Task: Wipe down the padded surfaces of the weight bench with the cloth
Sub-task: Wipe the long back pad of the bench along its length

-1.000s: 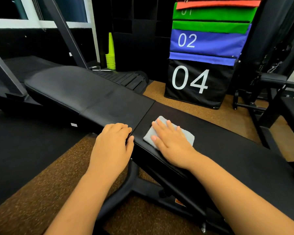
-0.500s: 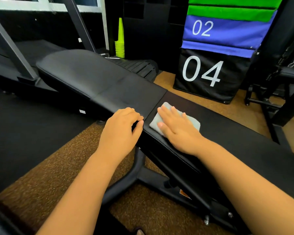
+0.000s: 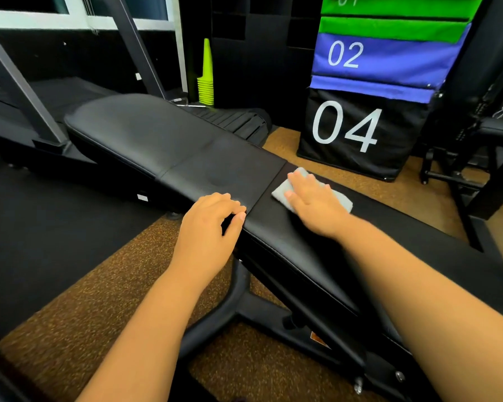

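Half the cloth (image 3: 282,190) hides under flat right hand (image 3: 314,203); left hand (image 3: 208,224) curls on bench (image 3: 163,140).

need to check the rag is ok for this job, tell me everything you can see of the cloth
The cloth is small, light grey and looks soft, like a folded rag. It lies flat on the black padded bench, close to the gap between its two pads. The right hand presses on it with straight fingers, covering its middle, so only its ends show. No stains or tears are visible.
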Motion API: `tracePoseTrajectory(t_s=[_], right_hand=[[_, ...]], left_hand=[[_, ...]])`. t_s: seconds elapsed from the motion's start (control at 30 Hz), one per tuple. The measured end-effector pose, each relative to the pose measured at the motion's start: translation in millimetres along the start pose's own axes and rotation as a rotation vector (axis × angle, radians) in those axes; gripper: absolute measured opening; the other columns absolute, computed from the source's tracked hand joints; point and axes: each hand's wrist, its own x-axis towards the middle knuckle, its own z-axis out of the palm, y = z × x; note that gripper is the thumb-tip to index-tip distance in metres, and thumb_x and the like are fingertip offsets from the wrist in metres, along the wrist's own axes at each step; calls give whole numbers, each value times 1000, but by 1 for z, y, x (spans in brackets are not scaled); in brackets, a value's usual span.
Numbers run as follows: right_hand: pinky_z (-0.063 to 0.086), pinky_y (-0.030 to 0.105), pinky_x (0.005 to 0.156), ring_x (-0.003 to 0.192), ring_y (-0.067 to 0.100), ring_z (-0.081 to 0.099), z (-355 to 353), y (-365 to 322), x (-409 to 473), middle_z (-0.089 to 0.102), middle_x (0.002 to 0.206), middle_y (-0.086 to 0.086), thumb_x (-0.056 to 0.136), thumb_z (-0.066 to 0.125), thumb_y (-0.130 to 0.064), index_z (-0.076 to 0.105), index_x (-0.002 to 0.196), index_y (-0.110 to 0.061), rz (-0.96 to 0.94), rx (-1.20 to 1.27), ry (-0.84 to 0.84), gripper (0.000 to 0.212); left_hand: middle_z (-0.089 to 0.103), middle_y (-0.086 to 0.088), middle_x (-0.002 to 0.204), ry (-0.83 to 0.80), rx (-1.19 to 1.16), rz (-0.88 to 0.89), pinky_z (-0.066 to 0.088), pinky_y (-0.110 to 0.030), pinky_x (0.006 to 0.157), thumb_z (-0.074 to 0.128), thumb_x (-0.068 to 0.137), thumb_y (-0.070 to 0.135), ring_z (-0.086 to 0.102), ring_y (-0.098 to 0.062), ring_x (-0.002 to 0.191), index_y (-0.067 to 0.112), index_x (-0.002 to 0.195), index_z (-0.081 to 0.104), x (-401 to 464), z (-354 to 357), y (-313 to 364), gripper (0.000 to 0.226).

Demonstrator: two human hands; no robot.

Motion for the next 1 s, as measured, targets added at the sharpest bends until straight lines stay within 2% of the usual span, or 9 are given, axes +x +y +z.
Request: tracePoseTrajectory(t_s=[0.13, 0.23, 0.3, 0.4, 0.53, 0.7, 0.77, 0.9, 1.0], right_hand=[[-8, 38, 121, 149, 9, -10, 15, -25, -30, -2, 162, -12, 103, 20, -46, 4, 155, -27, -217, 22, -27, 57], [-8, 34, 120, 149, 8, -8, 9, -12, -27, 0, 162, -10, 103, 25, -46, 4, 156, -25, -281, 41, -45, 61], [-4, 36, 120, 150, 16, -1, 4, 2, -12, 5, 163, -2, 102, 33, -44, 4, 155, -21, -241, 82, -27, 65], [3, 40, 121, 149, 23, 9, -3, 22, 15, 12, 162, 7, 100, 37, -46, 13, 154, -13, -37, 118, 44, 67], [16, 49, 115, 139, 32, 25, 2, 11, 22, 29, 152, 13, 100, 31, -47, 29, 145, -7, 3, -35, 61, 59], [-3, 38, 121, 150, 18, -5, 11, -13, -26, -1, 163, 0, 101, 24, -50, 5, 156, -17, -215, -19, -9, 67], [-5, 34, 122, 149, 12, -7, 9, -3, -33, -3, 163, -6, 99, 24, -53, 4, 156, -22, -264, 14, -35, 68], [-2, 38, 121, 150, 20, 1, -3, 27, -3, 6, 163, 1, 103, 32, -42, 12, 155, -18, -104, 66, -20, 61], [3, 45, 119, 150, 25, 6, -5, 37, 19, 10, 163, 6, 103, 28, -44, 15, 153, -15, 62, 11, 18, 60]], left_hand=[[69, 5, 104, 17, 22, 20, 31, -15, 93, 61, 94, 21, 54, -12, 116, 16, 101, 72, 1, 3, -2, 14], [68, 4, 101, 26, 2, 33, 27, -5, 92, 61, 94, 19, 54, -10, 112, 15, 99, 72, 1, 4, -3, 13], [68, 3, 101, 37, -30, 35, 23, 0, 93, 62, 94, 18, 51, -5, 110, 13, 99, 73, 0, 5, -3, 13], [67, 3, 103, 37, -46, 27, 22, 1, 94, 61, 94, 18, 44, 3, 109, 14, 100, 73, 0, 4, -3, 13], [66, 4, 103, 25, -45, 33, 23, 0, 94, 60, 95, 19, 49, -5, 113, 14, 101, 73, 1, 4, -4, 14], [67, 2, 104, 23, -34, 50, 24, -2, 94, 58, 94, 21, 52, -10, 113, 14, 101, 72, 2, 5, -5, 18], [67, 2, 104, 21, -35, 50, 22, -1, 95, 57, 94, 23, 52, -10, 113, 14, 102, 73, 2, 5, -5, 19], [66, 3, 104, 13, -36, 37, 23, 0, 95, 60, 95, 20, 53, -10, 112, 15, 101, 73, 1, 4, -5, 15], [66, 4, 103, 16, -46, 35, 24, 0, 93, 60, 95, 21, 52, -9, 110, 15, 101, 73, 2, 4, -4, 16]])
